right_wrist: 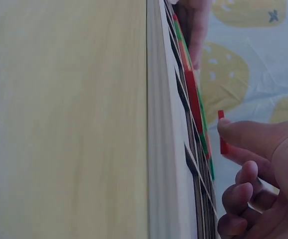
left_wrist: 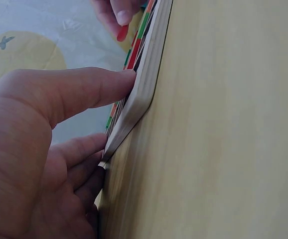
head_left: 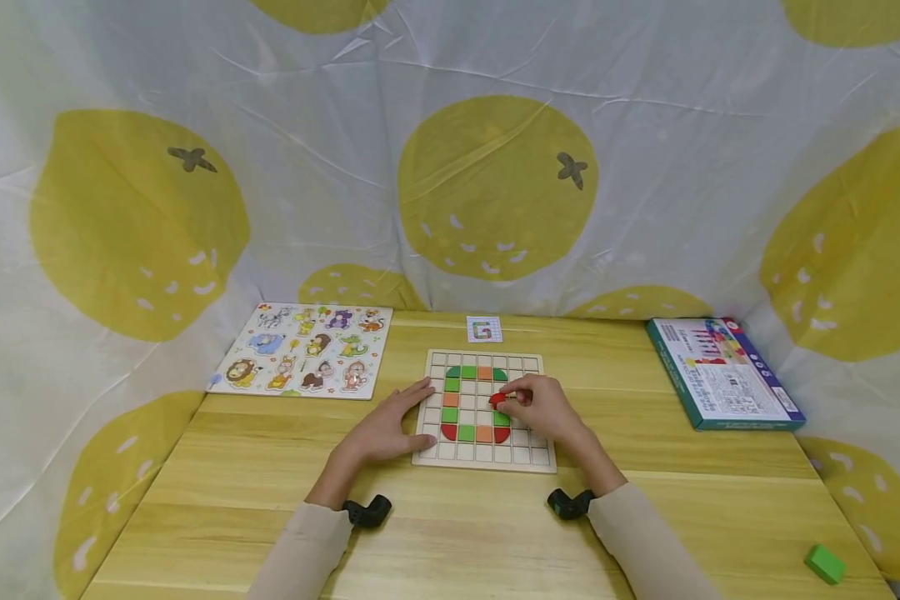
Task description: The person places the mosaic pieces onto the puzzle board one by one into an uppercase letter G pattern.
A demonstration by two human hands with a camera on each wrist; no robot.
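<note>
A wooden grid board lies on the table between both hands. On it, green, orange and red tiles form a ring, with a green tile along the top and a red rounded tile at its lower left. My right hand pinches a red tile between thumb and fingertips, raised over the ring's right side. The left hand rests at the board's left edge, fingers stretched out. In the left wrist view, its thumb presses near the board's front corner.
Behind the board lies a small pattern card. An animal puzzle board is at the back left, and a flat box at the back right. Near the front right is a green block. A lemon-print cloth hangs around the table.
</note>
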